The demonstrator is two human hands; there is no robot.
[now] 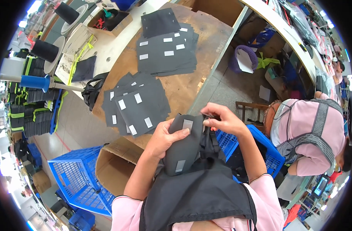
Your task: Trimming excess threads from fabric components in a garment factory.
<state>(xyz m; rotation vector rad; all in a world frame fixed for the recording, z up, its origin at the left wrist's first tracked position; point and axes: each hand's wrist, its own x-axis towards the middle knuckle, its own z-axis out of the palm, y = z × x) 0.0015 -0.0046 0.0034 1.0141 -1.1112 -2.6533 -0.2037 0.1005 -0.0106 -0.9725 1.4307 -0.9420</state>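
Dark grey panel with white patches [181,148], one: curved, off the desk's [185,90] near edge. Left hand [160,139]: fingers gripping the panel, thumb on its face. Right hand [226,121]: fingers pinched at the panel's right side; exact hold unclear. Nearer panel stack [147,106]: by the desk's left edge. Farther panel stack [160,63]: deeper on the desk; brown wood shows between it and the desk's right edge.

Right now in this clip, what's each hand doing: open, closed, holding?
Left hand: closed on a dark grey panel, thumb on top.
Right hand: fingers bent beside the panel's upper right edge; whether they grip anything cannot be told.
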